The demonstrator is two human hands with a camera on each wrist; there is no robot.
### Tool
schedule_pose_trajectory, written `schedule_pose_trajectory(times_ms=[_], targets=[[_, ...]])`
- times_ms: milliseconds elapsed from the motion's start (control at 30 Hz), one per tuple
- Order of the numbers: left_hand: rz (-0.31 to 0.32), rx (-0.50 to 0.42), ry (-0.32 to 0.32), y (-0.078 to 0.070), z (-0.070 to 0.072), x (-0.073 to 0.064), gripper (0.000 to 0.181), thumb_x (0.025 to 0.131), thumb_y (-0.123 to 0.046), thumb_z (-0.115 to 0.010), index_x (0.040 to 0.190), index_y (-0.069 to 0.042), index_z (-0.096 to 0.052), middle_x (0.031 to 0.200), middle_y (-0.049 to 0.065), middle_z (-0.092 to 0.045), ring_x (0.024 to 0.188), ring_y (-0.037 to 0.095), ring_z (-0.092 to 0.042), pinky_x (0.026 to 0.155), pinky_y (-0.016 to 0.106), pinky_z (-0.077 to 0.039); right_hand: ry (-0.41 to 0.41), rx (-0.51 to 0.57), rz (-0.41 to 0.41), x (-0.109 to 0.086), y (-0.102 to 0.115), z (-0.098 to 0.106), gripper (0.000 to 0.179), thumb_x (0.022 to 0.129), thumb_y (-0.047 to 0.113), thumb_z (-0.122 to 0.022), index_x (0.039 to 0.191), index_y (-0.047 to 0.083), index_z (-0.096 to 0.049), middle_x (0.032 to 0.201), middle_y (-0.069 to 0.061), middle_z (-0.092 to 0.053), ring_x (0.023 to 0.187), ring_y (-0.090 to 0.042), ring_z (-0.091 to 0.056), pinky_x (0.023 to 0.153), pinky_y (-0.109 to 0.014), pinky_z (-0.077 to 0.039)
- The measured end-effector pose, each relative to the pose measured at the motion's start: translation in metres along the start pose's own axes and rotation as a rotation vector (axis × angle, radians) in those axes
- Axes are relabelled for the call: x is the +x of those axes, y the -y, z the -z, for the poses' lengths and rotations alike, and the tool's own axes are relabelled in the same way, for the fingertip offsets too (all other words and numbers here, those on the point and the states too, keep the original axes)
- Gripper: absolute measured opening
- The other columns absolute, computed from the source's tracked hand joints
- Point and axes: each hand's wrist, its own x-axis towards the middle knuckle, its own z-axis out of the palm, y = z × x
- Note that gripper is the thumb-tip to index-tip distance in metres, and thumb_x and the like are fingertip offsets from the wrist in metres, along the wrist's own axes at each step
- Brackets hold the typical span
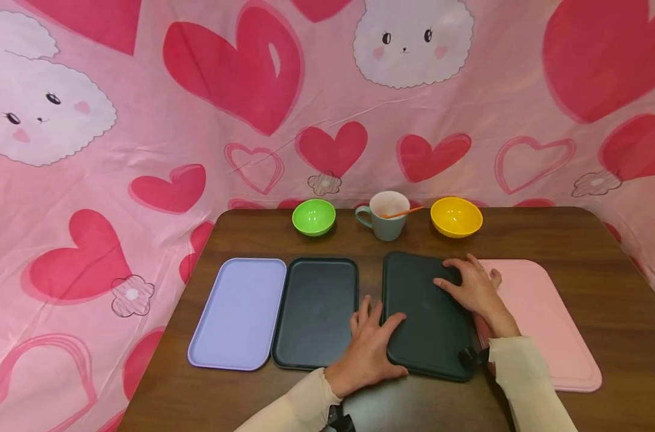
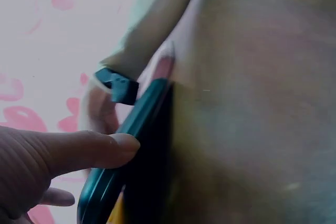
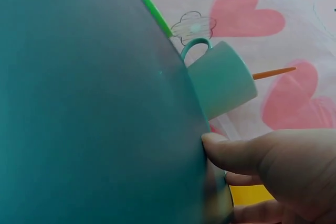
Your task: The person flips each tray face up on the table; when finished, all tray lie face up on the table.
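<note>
A dark green rectangular tray [image 1: 424,324] lies slightly turned between both hands, overlapping the left edge of a pink board [image 1: 543,324]. My left hand [image 1: 367,354] holds its lower left edge. In the left wrist view the left thumb [image 2: 100,150] presses along the tray's edge [image 2: 139,114], with a dark gap below. At the upper right edge my right hand [image 1: 475,288] grips the tray; the right wrist view shows its thumb [image 3: 236,153] on the edge of the tray [image 3: 105,103] and other fingers behind.
Left of the hands lie another dark tray [image 1: 319,312] and a lavender tray [image 1: 243,312], side by side. Along the back stand a green bowl [image 1: 313,218], a mug [image 1: 388,227] with an orange stick [image 1: 403,213], and a yellow bowl [image 1: 456,218]. Behind the wooden table [image 1: 624,312] hangs a heart-patterned cloth [image 1: 327,102].
</note>
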Motion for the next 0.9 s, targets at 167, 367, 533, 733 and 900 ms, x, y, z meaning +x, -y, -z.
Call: schedule_pose_trajectory(times_ms=[167,367,533,733,900], targets=[[0.034,-0.164,0.038,0.001,0.016,0.002,0.087,0.067,-0.028,-0.093,0.143,-0.023,-0.050,0.156,0.025,-0.036,0.149,0.048,-0.023,0.108,0.061,-0.030,0.010,0.006,0.004,0.000,0.002,0.001,0.061,0.092,0.047,-0.068,0.132,0.003,-0.056,0.139,-0.032,-0.054,0.143,-0.055,-0.027,0.101,-0.080,-0.009],[0.063,-0.319,0.060,-0.001,0.031,0.002,0.090,0.070,-0.018,-0.092,0.147,-0.023,-0.044,0.162,0.023,-0.025,0.149,0.044,-0.029,0.108,0.060,-0.041,0.027,0.031,-0.004,-0.001,0.004,0.001,0.064,0.093,0.049,-0.065,0.135,0.003,-0.052,0.143,-0.036,-0.048,0.142,-0.055,-0.027,0.102,-0.079,-0.009],[0.097,-0.334,0.046,-0.003,0.031,0.001,0.097,0.069,-0.017,-0.092,0.150,-0.021,-0.039,0.158,0.018,-0.028,0.142,0.038,-0.040,0.099,0.046,-0.051,0.022,0.044,0.007,-0.002,0.004,0.001,0.063,0.093,0.048,-0.066,0.135,0.003,-0.052,0.143,-0.035,-0.048,0.142,-0.055,-0.028,0.102,-0.079,-0.010],[0.127,-0.378,-0.002,-0.004,0.028,0.000,0.102,0.068,-0.012,-0.090,0.153,-0.018,-0.036,0.154,0.016,-0.040,0.137,0.035,-0.048,0.104,0.049,-0.047,0.018,0.065,0.013,-0.003,0.002,0.002,0.062,0.094,0.046,-0.065,0.135,0.003,-0.051,0.144,-0.036,-0.046,0.142,-0.055,-0.029,0.102,-0.080,-0.008],[0.101,-0.374,-0.018,-0.005,0.028,-0.001,0.099,0.068,-0.015,-0.091,0.152,-0.020,-0.039,0.148,0.013,-0.044,0.131,0.032,-0.051,0.103,0.045,-0.048,0.029,0.083,0.022,-0.003,0.000,0.002,0.064,0.095,0.048,-0.063,0.137,0.002,-0.049,0.146,-0.036,-0.044,0.142,-0.056,-0.028,0.102,-0.080,-0.007]])
